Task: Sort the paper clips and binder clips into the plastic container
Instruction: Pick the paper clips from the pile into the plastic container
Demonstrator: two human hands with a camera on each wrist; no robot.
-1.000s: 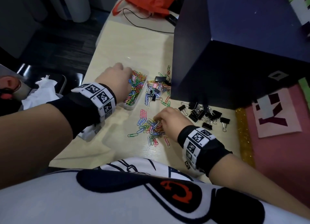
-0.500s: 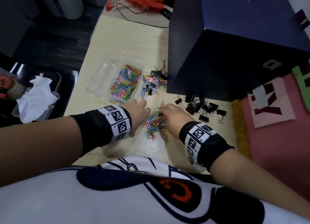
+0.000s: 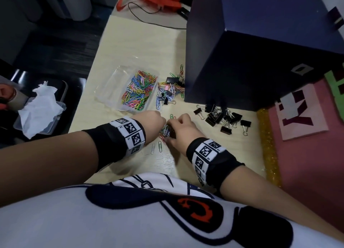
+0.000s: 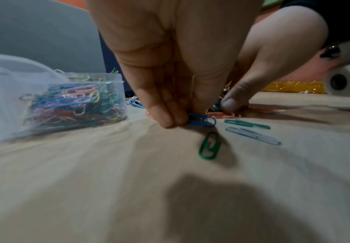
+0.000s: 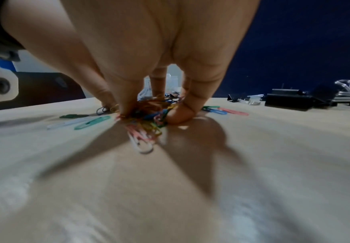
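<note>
Both hands at frame centre: left hand point(image 3: 153, 119) and right hand point(image 3: 181, 128) pinch one paper clip bunch point(image 5: 147, 118) on desk point(image 3: 141, 43), plastic container point(image 3: 111, 91) just above

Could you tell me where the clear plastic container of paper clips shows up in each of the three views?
Head: plastic container lies left of centre, just beyond the left hand.
Left wrist: it sits at the left edge, left of the fingers.
Right wrist: only a blurred clear sliver shows between the fingers; I cannot say it is the container.
Shared landmark: the loose green paper clip.
</note>
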